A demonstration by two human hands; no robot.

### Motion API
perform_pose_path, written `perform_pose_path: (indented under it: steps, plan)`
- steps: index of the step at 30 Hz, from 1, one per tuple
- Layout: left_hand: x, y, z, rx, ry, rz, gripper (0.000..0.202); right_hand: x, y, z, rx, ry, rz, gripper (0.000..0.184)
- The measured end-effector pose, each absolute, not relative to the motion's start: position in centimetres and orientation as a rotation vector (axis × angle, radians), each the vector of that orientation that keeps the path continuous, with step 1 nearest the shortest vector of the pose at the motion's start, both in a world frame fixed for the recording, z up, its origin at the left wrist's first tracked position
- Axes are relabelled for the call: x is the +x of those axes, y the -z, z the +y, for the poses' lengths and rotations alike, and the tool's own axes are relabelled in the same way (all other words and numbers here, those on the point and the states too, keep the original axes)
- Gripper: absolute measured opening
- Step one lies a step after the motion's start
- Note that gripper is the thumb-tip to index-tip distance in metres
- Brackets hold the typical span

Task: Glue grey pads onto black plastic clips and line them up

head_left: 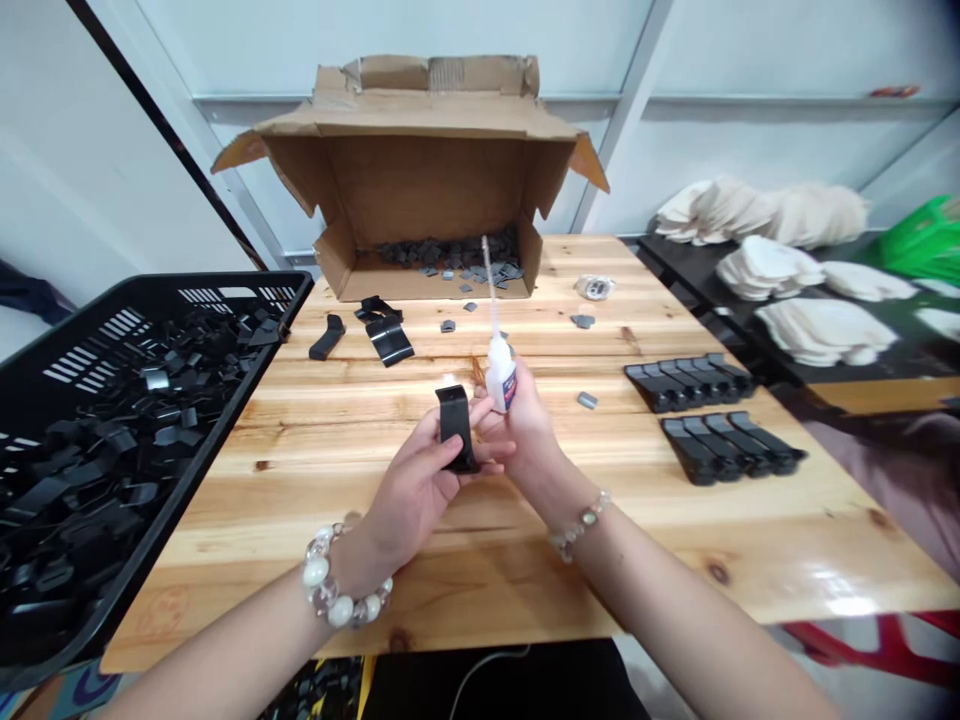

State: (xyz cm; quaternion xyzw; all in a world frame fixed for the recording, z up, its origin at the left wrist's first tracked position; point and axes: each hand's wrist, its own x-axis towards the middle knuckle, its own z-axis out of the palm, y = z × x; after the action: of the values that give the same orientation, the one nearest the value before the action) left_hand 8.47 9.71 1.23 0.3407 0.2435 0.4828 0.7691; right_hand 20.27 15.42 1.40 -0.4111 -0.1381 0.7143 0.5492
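My left hand (pixel 420 475) is closed around a curved black plastic piece (pixel 455 425), its thumb pressed on the front face. Right beside it, my right hand (pixel 521 415) grips a small white glue bottle (pixel 500 372) with a long thin clear nozzle pointing up and away. Some fingers of both hands overlap near the black piece's lower end. Beyond the hands, several loose black pieces (pixel 390 340) lie on the wooden table (pixel 337 540). A small grey pad (pixel 587 400) rests to the right of the bottle.
An open cardboard box (pixel 435 190) with many grey pads stands at the back. On the left is a black crate (pixel 247 285) full of black pieces. Two rows of black pieces (pixel 690 382) and a tape roll (pixel 595 288) are on the right. White cloth stacks (pixel 821 330) lie beyond.
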Motion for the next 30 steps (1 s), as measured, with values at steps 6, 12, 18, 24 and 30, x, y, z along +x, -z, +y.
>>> perform_pose_path:
  steps: [6, 12, 18, 24, 30]
  plan:
    - [8.3, -1.7, 9.7, 0.765, -1.068, 0.522, 0.034, 21.4, -1.0, 13.2, -0.869, -1.621, -0.562, 0.035]
    - [8.3, -1.3, 10.7, 0.697, -1.090, 0.773, 0.028, 26.1, 1.2, 14.6, -1.025, -1.337, -0.933, 0.036]
    - [8.6, 0.0, 11.3, 0.684, -0.989, 0.933, 0.018, 29.3, 2.4, 16.1, -1.201, -1.159, -1.121, 0.036]
    - [8.4, 0.6, 11.2, 0.763, -0.923, 0.891, 0.019, 30.0, 2.2, 15.9, -1.469, -0.651, -1.616, 0.039]
    - [8.5, 0.6, 11.2, 0.799, -0.931, 0.897, 0.017, 29.4, 1.2, 14.1, -1.463, -0.346, -1.847, 0.014]
